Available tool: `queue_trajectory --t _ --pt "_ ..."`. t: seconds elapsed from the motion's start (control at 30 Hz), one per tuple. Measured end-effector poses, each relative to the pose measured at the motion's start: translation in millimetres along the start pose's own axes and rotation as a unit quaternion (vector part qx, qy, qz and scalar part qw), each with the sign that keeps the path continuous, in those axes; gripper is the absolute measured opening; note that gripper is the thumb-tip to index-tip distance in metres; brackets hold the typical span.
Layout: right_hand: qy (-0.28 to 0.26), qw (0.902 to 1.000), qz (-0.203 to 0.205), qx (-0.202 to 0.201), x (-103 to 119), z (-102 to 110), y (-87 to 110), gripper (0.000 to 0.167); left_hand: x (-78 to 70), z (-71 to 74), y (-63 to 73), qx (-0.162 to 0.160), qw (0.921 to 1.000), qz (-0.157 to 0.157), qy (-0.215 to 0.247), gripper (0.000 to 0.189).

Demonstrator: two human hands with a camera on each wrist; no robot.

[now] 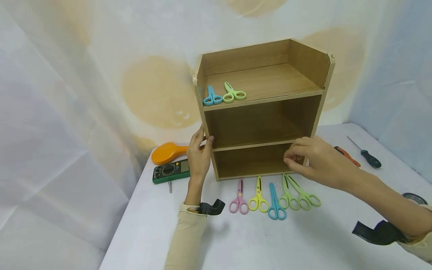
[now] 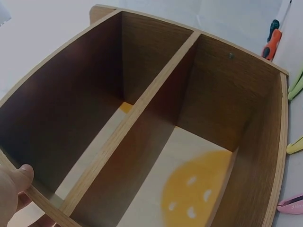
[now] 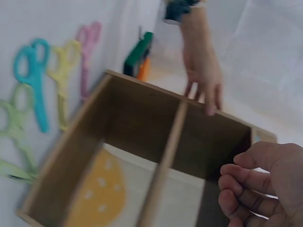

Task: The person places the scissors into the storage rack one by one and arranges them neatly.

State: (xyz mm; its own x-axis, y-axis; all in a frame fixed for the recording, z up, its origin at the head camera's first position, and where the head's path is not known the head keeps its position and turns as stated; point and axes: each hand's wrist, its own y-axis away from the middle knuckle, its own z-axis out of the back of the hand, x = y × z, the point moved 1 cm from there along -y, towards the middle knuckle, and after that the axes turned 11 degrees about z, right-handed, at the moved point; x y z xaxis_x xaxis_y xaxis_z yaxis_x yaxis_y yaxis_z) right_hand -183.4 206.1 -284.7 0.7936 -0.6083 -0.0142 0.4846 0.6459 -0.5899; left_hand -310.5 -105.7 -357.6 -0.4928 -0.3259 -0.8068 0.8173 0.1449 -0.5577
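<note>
Well, in the head view the shelf (image 1: 266, 78) is standing on the table (image 1: 243, 243), and the left hand (image 1: 200, 155) is gripping its left side, with the thumb sitting at the front edge. The right hand (image 1: 312, 159) is hovering in front of the shelf's right side; its fingers are bending loosely, holding nothing that shows. Blue scissors (image 1: 211, 92) and green scissors (image 1: 230, 90) are lying on the shelf's top, at the left. In front of the shelf, a row is lying on the table: pink scissors (image 1: 240, 194), yellow scissors (image 1: 258, 192), a second blue pair (image 1: 273, 197) and two green pairs (image 1: 285, 191). Left of the left hand, a meter (image 1: 168, 170), a bolt (image 1: 170, 186) and an orange paddle (image 1: 167, 153) are lying. Over on the right, a screwdriver (image 1: 370, 159) and an orange tool (image 1: 349, 155) are resting. Pale cloth (image 1: 162, 26) with big tan spots is hanging behind.

In the left wrist view, the left hand (image 2: 10, 191) is showing at the lower left, its thumb lying over the shelf's edge.

In the right wrist view, things are looking blurry. The right hand is curling softly near the shelf; I cannot tell if it is touching. Across from it, the left hand is holding the far side.
</note>
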Motion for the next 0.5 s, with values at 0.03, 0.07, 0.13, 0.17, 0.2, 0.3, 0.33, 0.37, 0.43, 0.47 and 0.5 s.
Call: queue_trajectory --t 0.03,0.07,0.13,0.17,0.2,0.3,0.33,0.37,0.43,0.47,0.5 --pt "-0.002 1.0 -0.003 0.004 0.0 -3.9 6.9 0.017 0.3 -0.1 0.6 0.0 1.0 0.001 0.0 0.052" --pt "-0.002 0.9999 -0.011 0.009 -0.2 -7.9 13.4 0.016 0.6 -0.1 1.0 0.0 1.0 0.002 0.001 0.052" --pt "-0.001 0.9995 -0.026 0.02 -1.1 -15.7 25.6 0.015 0.9 -0.1 1.5 -0.002 1.0 0.004 0.003 0.052" --pt "-0.002 0.9989 -0.038 0.026 -1.7 -19.5 31.5 0.015 1.0 -0.1 1.5 -0.003 1.0 0.004 0.003 0.052" --pt "-0.004 0.9983 -0.049 0.032 -2.9 -23.2 37.5 0.014 0.9 -0.1 1.4 -0.004 1.0 0.004 0.002 0.052" --pt "-0.008 0.9951 -0.082 0.054 -7.3 -33.8 55.2 0.013 0.9 -0.4 0.9 -0.004 1.0 0.004 -0.001 0.052" --pt "-0.011 0.9939 -0.091 0.061 -9.2 -37.3 61.1 0.012 0.9 -0.6 0.7 -0.003 1.0 0.003 -0.001 0.052" --pt "-0.015 0.9926 -0.1 0.067 -11.2 -40.8 66.7 0.012 0.9 -0.8 0.5 -0.002 1.0 0.002 -0.002 0.052" --pt "-0.024 0.99 -0.113 0.08 -16.1 -47.6 77.1 0.012 1.3 -0.9 0.3 0.0 1.0 0.0 0.0 0.052" --pt "-0.029 0.9889 -0.119 0.085 -18.5 -50.7 82.3 0.013 1.5 -1.0 0.1 0.0 1.0 -0.002 0.003 0.052" --pt "-0.033 0.9874 -0.125 0.09 -21.1 -53.8 87.0 0.013 2.0 -1.0 -0.2 0.001 1.0 -0.004 0.005 0.053"
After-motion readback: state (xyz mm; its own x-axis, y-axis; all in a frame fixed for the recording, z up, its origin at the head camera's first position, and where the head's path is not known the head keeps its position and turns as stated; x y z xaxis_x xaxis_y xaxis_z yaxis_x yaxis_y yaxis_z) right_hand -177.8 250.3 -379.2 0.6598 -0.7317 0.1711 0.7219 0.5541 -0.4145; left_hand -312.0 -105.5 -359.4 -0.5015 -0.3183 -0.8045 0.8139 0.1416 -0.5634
